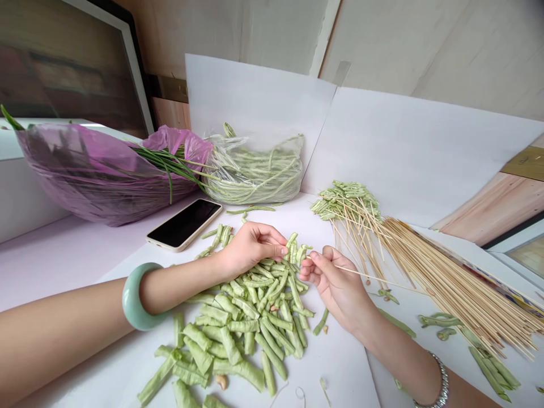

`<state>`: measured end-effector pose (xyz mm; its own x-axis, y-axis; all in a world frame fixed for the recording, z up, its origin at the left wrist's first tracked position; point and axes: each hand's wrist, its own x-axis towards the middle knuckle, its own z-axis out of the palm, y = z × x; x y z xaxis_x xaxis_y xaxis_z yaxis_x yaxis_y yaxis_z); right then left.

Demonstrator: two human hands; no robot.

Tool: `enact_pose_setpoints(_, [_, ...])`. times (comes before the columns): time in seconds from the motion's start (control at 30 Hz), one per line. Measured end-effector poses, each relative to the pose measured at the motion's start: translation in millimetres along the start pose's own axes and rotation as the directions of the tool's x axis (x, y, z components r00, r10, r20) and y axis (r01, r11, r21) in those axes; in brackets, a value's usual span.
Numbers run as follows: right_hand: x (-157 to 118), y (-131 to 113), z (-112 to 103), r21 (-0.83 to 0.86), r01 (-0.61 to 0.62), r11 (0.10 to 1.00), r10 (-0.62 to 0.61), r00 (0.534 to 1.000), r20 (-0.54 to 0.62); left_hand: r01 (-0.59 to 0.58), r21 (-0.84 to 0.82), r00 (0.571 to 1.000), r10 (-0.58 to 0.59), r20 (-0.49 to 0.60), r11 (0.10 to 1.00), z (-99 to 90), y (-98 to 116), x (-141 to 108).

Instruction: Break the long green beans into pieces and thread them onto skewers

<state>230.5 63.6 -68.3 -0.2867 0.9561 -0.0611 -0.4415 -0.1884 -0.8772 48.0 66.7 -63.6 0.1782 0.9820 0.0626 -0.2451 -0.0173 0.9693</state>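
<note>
My right hand (334,280) pinches a thin bamboo skewer (374,276) that runs out to the right. A few short pieces of green bean (293,249) sit at the skewer's left end. Thumb and fingers of my left hand (259,246) are closed on a bean piece at that same end. Below both hands spreads a heap of cut green bean pieces (255,317) on white paper. A green bangle (135,297) circles my left wrist, and a beaded bracelet (442,379) is on my right.
Filled bean skewers (346,201) lie at the back right, beside a bundle of bare skewers (459,283). A phone (185,224) rests at left. Behind it stand a purple bag (97,170) and a clear bag of long beans (255,175). Loose bean scraps (493,368) lie at right.
</note>
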Motion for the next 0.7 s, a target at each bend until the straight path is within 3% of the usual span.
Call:
enact_pose_setpoints(0.17, [1,-9,2,-0.030,0.047,0.998,-0.046,0.999,0.028,-0.068,0.136,0.995,0.058,0.078,0.988,-3.8,12,0])
enact_pose_setpoints(0.3, [3,-22,0,-0.077,0.128,0.989,-0.131,0.991,-0.031,-0.103,0.293,0.993,0.084,0.078,0.951,-13.7,23,4])
enact_pose_setpoints(0.4, [7,-32,-5,-0.126,0.192,0.973,-0.204,0.975,-0.085,-0.206,0.546,0.977,0.137,0.163,0.812,-20.5,25,6])
enact_pose_setpoints(0.47, [9,-36,-8,-0.145,0.225,0.964,-0.241,0.964,-0.109,-0.339,0.691,0.938,0.177,0.297,0.639,-22.1,23,6])
enact_pose_setpoints(0.53, [11,-37,-10,-0.152,0.240,0.959,-0.259,0.958,-0.119,-0.473,0.718,0.875,0.181,0.448,0.511,-21.3,20,6])
enact_pose_setpoints(0.63, [11,-36,-11,-0.152,0.229,0.961,-0.249,0.961,-0.124,-0.601,0.662,0.779,0.145,0.609,0.449,-18.6,15,8])
enact_pose_setpoints(0.7, [11,-33,-10,-0.153,0.212,0.965,-0.232,0.965,-0.124,-0.639,0.648,0.744,0.121,0.657,0.414,-17.3,14,10])
